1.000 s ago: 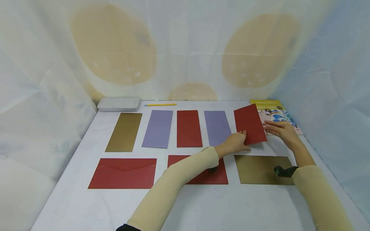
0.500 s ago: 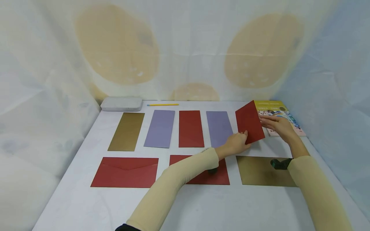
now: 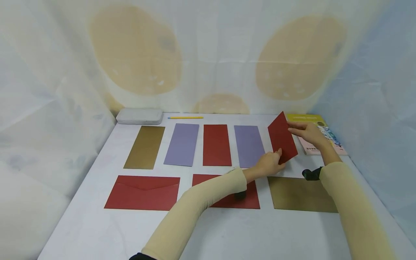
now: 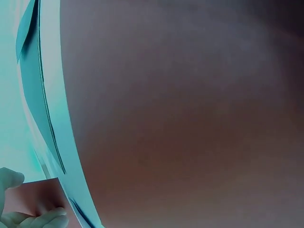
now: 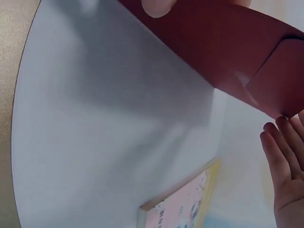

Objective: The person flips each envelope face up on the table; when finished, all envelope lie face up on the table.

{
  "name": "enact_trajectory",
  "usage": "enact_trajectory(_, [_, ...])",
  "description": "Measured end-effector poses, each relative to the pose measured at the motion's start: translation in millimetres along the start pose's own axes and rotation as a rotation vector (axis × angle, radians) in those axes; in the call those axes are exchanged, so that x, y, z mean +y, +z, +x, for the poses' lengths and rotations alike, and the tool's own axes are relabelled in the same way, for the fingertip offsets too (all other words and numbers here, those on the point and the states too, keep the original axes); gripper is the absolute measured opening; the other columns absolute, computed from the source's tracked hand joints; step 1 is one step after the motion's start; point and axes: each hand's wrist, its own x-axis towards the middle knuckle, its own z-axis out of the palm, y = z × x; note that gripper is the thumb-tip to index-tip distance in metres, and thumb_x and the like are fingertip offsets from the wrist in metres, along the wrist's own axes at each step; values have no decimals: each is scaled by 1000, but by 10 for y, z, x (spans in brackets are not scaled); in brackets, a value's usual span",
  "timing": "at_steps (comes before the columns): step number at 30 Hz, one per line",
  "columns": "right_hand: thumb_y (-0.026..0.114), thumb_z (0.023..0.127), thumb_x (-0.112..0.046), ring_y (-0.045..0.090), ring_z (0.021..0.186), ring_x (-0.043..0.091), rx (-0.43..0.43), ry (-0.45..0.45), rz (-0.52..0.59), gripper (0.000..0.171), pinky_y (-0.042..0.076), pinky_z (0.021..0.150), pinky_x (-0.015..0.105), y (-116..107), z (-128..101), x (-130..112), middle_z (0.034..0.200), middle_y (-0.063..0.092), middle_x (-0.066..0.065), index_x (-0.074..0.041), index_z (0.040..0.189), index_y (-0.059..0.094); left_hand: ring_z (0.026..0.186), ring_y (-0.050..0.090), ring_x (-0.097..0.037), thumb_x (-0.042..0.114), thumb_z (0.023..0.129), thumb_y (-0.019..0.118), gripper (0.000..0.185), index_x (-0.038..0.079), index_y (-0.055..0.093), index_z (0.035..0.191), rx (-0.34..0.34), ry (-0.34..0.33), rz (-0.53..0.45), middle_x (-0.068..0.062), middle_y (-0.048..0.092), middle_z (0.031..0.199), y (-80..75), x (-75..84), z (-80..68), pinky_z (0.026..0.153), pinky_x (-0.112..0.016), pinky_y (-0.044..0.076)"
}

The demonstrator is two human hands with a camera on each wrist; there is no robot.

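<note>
Item 1: my left hand (image 3: 269, 164), thumb and fingers pinched on the lower edge of a red envelope (image 3: 282, 137).

Item 2: my right hand (image 3: 307, 133), fingers straight, touching the same envelope's upper right edge. Envelope lifted off the worktop (image 3: 208, 231), tilted up, standing at 1 o'clock of the surface.

Item 3: colourful booklet (image 3: 320, 135), flat, just beyond my right hand at 2 o'clock.

Item 4: far row, flat, running toward 11 o'clock: purple envelope (image 3: 248, 146) just beside the lifted one, red envelope (image 3: 216, 144), second purple envelope (image 3: 182, 144), gold envelope (image 3: 144, 147).

Item 5: near row: gold envelope (image 3: 300, 194) under my right forearm, red envelope (image 3: 240, 198) partly under my left forearm, red envelope with flap side up (image 3: 143, 192) at 9 o'clock.

Item 6: grey case (image 3: 139, 116) and yellow pencil (image 3: 185, 117), far edge, 11 to 12 o'clock.
</note>
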Motion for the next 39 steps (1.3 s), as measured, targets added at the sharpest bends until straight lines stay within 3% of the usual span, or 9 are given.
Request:
enact_trajectory(9, [59,95,-42,38,130,46,17,-25,-36,63,33,101,63,49,21,-92,142,42,26,-6,145,44,48,43,-1,19,94,61,58,-8,41,141,39,36,-88,1,65,73,79,-2,-17,44,-12,35])
enact_trajectory(15, [61,96,-37,43,126,46,20,-52,-48,60,37,97,62,118,55,-140,140,45,27,-3,143,46,46,42,-1,20,94,63,50,-5,50,136,24,0,-159,6,53,61,77,13,-34,42,-13,34])
enact_trajectory(18, [62,95,-37,46,124,45,26,-54,-42,60,37,98,61,155,67,-128,139,47,26,-2,141,47,53,44,-2,20,93,65,45,-3,54,131,51,-2,-187,4,59,72,80,3,-37,45,-13,35])
enact_trajectory(20, [62,95,-37,47,123,46,31,-58,-59,60,37,97,61,173,73,-112,137,48,27,0,140,48,60,49,-2,19,92,67,51,-4,48,134,98,12,-221,-1,66,85,77,-10,-45,49,-12,36])
enact_trajectory(23, [59,96,-38,44,123,49,8,-52,-111,60,36,97,64,196,81,-73,136,47,30,1,141,47,83,62,-3,15,89,71,64,-4,38,140,192,31,-294,-9,69,108,64,-29,-53,63,-8,42])
enact_trajectory(26, [54,98,-40,39,126,52,-44,-25,-163,62,34,97,66,230,73,-5,137,43,33,3,142,43,109,61,-9,13,88,72,81,-6,23,148,244,10,-348,-15,62,126,35,-35,-59,80,-8,43])
enact_trajectory(31, [52,99,-41,38,125,54,-124,32,-189,65,36,96,64,321,31,128,137,41,36,8,140,41,110,60,-9,15,87,73,86,-6,19,150,264,-49,-341,-13,61,127,7,-48,-54,84,-9,43])
enact_trajectory(35, [54,98,-39,40,125,54,-134,42,-194,64,38,96,63,372,-11,193,136,44,35,10,138,43,106,62,-9,17,86,75,84,-6,24,149,282,-67,-321,-12,62,125,6,-77,-63,82,-9,44])
enact_trajectory(39, [55,99,-33,41,124,53,-131,14,-201,58,39,95,62,400,-52,246,134,46,33,9,137,45,114,57,-8,17,84,77,83,-5,29,148,291,-93,-348,-12,57,132,12,-110,-64,89,-9,41])
